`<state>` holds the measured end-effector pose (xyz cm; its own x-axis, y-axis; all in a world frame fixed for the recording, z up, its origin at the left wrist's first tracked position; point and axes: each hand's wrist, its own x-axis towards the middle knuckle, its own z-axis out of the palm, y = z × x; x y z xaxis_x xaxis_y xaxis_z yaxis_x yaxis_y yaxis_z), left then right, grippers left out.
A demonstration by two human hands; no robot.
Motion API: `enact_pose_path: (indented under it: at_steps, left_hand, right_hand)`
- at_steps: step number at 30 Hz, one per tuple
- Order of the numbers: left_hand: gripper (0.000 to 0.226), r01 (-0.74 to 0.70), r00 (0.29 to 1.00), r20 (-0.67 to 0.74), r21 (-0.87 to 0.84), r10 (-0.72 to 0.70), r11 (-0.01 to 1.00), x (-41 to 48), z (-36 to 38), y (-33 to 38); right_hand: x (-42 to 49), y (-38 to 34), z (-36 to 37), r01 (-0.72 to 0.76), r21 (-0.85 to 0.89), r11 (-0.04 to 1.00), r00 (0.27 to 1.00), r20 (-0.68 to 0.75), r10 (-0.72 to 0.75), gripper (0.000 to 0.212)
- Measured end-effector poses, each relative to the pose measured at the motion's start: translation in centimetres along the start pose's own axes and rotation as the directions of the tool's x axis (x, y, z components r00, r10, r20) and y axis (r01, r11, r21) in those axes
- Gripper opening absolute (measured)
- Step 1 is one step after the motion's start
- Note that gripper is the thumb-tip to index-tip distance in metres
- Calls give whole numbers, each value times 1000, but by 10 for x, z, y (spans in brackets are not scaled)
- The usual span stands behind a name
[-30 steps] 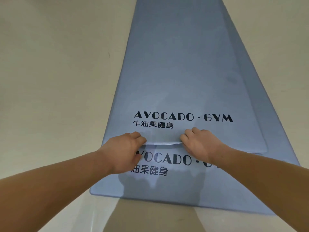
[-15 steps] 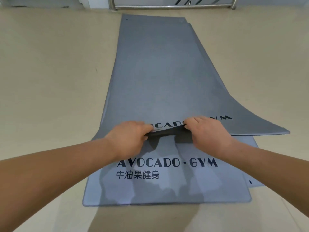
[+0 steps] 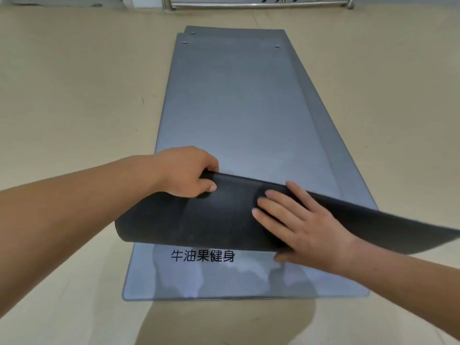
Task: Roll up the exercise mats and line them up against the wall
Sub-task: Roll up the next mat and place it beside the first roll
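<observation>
A: Nearest ground first?

B: Beige floor [image 3: 62, 120], with a soft shadow [image 3: 224, 319] across it at the bottom of the view. Then the near end of the lower mat [image 3: 224, 282]: blue-grey, flat on the floor, rounded corners. One line of black printed characters [image 3: 202, 255] sits on it, just in front of the curl above.

A: The upper mat?

B: The upper mat [image 3: 224, 215] lies lengthwise on the lower one. Its near end is turned over into a loose curl, dark underside up. The right corner of that flap runs out to the right frame edge, raised above the lower mat.

A: Hands?

B: The right hand [image 3: 306, 220] is laid flat on the dark underside, fingers straight and slightly spread, pressing, gripping nothing. The left hand [image 3: 185, 171] is at the flap's far edge, left of centre. Its fingers are curled over the edge and its thumb is on the dark face, clamped on the upper mat.

A: Beyond them?

B: The rest of the upper mat lies flat, grey face up. The lower mat shows as a darker strip along its right side and past its far end. There are small round eyelets [image 3: 184, 43] near the far corners. Farthest off is a metal rail [image 3: 261, 5] at the top edge of the view.
</observation>
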<state>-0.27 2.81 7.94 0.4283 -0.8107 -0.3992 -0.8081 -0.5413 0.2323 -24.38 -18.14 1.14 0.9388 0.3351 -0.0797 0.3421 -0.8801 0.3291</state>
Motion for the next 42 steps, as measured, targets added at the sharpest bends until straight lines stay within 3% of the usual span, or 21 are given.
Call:
enact_pose_path:
  at_steps: [2,4,5,7,9,12,14,20,26,29,35,37,39,42]
  left_hand:
    - [42,48,984,-173,122,-27,991,0,-3,-2]
    - [65,43,938,-339,300,65,953,-5,1,1]
    - [75,5,928,-350,353,127,936,-9,9,5]
    - [102,-43,966,-221,359,130,932,-14,34,16]
    - [130,20,997,-78,380,11,925,-13,65,20]
    - [145,88,995,-87,393,-58,915,-5,91,12]
    - [147,103,993,-95,375,-73,921,1,97,7]
    - [144,-29,999,-24,364,40,931,23,88,-1]
    - [150,103,994,-63,404,-85,909,20,95,3]
    - [141,109,994,-12,360,-112,927,12,100,8]
    - [119,-46,998,56,157,37,986,-1,85,6]
    - [110,-95,990,111,38,91,995,-11,82,12]
    - [105,-106,960,246,-125,134,987,-17,81,17]
    - [105,-2,848,509,-271,145,963,-10,80,17]
  right_hand:
    - [12,12,3,-94,18,995,986,142,90,137]
    - [25,17,4,-153,54,987,978,152,143,140]
    - [32,20,4,-172,68,983,976,150,160,140]
    - [44,26,1,-222,84,971,962,181,204,140]
    - [54,30,-6,-293,64,954,934,231,272,141]
    - [62,25,-7,-368,19,930,901,256,351,136]
    - [54,19,-2,-398,62,915,898,233,374,133]
    - [37,20,24,-442,65,895,842,373,389,150]
    - [59,49,29,-350,233,907,885,399,239,144]
    - [61,46,28,-329,270,905,883,428,193,139]
    - [46,43,5,-338,296,894,869,463,175,124]
    - [35,42,-11,-325,336,884,852,510,120,117]
    - [24,42,-25,-345,417,841,788,616,18,115]
    - [20,41,-22,-455,560,692,659,735,-161,114]
